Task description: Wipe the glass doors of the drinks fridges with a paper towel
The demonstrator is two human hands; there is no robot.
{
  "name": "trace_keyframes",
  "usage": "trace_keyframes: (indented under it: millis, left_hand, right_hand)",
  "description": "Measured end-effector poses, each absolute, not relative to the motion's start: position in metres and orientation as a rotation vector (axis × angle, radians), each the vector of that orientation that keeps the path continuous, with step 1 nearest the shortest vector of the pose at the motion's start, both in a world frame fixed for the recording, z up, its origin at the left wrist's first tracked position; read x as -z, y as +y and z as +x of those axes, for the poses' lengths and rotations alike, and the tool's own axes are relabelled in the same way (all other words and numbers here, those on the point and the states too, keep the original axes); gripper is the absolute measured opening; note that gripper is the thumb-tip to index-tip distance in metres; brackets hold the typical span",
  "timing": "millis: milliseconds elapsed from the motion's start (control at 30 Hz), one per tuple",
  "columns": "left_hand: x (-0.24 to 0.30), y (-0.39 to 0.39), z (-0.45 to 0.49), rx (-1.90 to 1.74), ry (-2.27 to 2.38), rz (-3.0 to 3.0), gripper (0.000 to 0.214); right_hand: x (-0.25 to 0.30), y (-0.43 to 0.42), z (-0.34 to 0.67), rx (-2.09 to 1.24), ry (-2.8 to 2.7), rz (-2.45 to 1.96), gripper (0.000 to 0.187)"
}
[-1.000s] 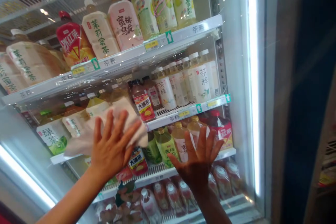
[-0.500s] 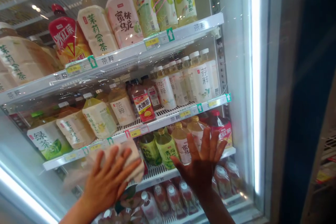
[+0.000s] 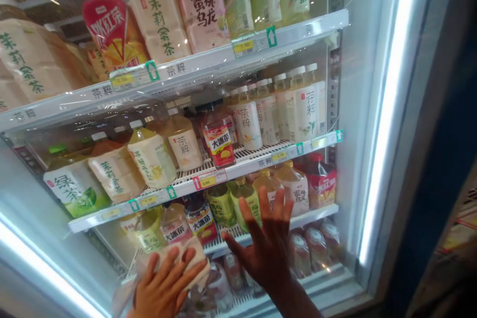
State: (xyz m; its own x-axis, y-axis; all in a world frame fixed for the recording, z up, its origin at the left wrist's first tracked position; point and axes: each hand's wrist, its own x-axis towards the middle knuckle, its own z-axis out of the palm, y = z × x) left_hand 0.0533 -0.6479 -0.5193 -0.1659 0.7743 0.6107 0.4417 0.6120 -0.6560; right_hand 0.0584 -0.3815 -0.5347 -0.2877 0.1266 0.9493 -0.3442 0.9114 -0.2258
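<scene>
A pale cloth (image 3: 199,253) lies against the glass front of a lit drinks cooler. My left hand (image 3: 164,283) presses it there with the fingers laid over it, low and left of centre. Further right, my right hand (image 3: 263,243) is spread wide, palm towards the glass, holding nothing. Behind the hands, bottles of dark iced tea (image 3: 201,218) and green bottles (image 3: 221,206) stand on a lower shelf. Part of the cloth is hidden under my left hand.
Large bottles, among them a red one (image 3: 112,30) and a pink one (image 3: 203,10), fill the upper shelf (image 3: 208,59). Smaller bottles stand on the middle shelf (image 3: 238,168). A bright light strip (image 3: 389,109) runs down the right side.
My left hand has slid downward with the cloth, uncovering bottles on the lower shelf. My right hand has shifted left and slightly down, still spread. The view has shifted a little.
</scene>
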Motion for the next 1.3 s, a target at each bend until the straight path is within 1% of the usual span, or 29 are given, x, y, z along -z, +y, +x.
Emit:
trace_keyframes:
  millis: [67, 167, 233, 300, 400, 467, 533, 667, 733, 833, 900, 1033, 1100, 1133, 1200, 1267, 1300]
  left_hand:
    - [0.509, -0.658, 0.052, -0.365, -1.804, -0.959, 0.063]
    - [0.445, -0.664, 0.044, -0.138, -1.758, -0.635, 0.070]
    - [0.422, -0.663, 0.040, -0.019, -1.734, -0.461, 0.074]
    - [0.440, -0.661, 0.043, 0.049, -1.738, -0.416, 0.075]
    - [0.512, -0.662, 0.053, 0.039, -1.777, -0.553, 0.071]
    - [0.540, -0.668, 0.054, 0.001, -1.800, -0.616, 0.070]
    - [0.531, -0.678, 0.050, 0.009, -1.781, -0.577, 0.071]
    - [0.479, -0.701, 0.041, 0.105, -1.701, -0.306, 0.076]
    - [0.485, -0.710, 0.043, 0.109, -1.713, -0.295, 0.077]
    - [0.517, -0.719, 0.050, 0.090, -1.761, -0.406, 0.078]
    - [0.516, -0.722, 0.050, 0.080, -1.774, -0.454, 0.077]
    - [0.455, -0.717, 0.040, 0.126, -1.733, -0.353, 0.075]
    - [0.443, -0.708, 0.039, 0.162, -1.710, -0.303, 0.075]
    - [0.450, -0.702, 0.041, 0.154, -1.712, -0.324, 0.076]
    - [0.481, -0.692, 0.050, 0.074, -1.743, -0.463, 0.075]
    - [0.510, -0.683, 0.056, -0.034, -1.763, -0.658, 0.070]
    - [0.515, -0.678, 0.056, -0.075, -1.765, -0.723, 0.067]
  right_hand:
    - [0.530, -0.393, 0.061, -0.438, -1.813, 0.184, 0.078]
    - [0.521, -0.407, 0.060, -0.435, -1.793, 0.172, 0.080]
    - [0.519, -0.417, 0.059, -0.443, -1.802, 0.151, 0.079]
    - [0.525, -0.428, 0.059, -0.456, -1.802, 0.129, 0.077]
    - [0.543, -0.440, 0.061, -0.453, -1.825, 0.142, 0.078]
    - [0.552, -0.442, 0.062, -0.444, -1.849, 0.158, 0.079]
    - [0.555, -0.441, 0.062, -0.445, -1.864, 0.166, 0.080]
    - [0.555, -0.439, 0.062, -0.469, -1.862, 0.171, 0.080]
    - [0.555, -0.440, 0.063, -0.480, -1.856, 0.173, 0.079]
    - [0.551, -0.439, 0.065, -0.472, -1.869, 0.183, 0.079]
    - [0.543, -0.437, 0.067, -0.463, -1.884, 0.190, 0.079]
    - [0.529, -0.434, 0.070, -0.473, -1.903, 0.178, 0.079]
    - [0.531, -0.434, 0.071, -0.469, -1.909, 0.181, 0.078]
    - [0.534, -0.433, 0.073, -0.461, -1.916, 0.189, 0.078]
    - [0.540, -0.429, 0.075, -0.438, -1.940, 0.210, 0.077]
    - [0.539, -0.419, 0.076, -0.418, -1.959, 0.227, 0.075]
    - [0.535, -0.412, 0.076, -0.415, -1.956, 0.229, 0.075]
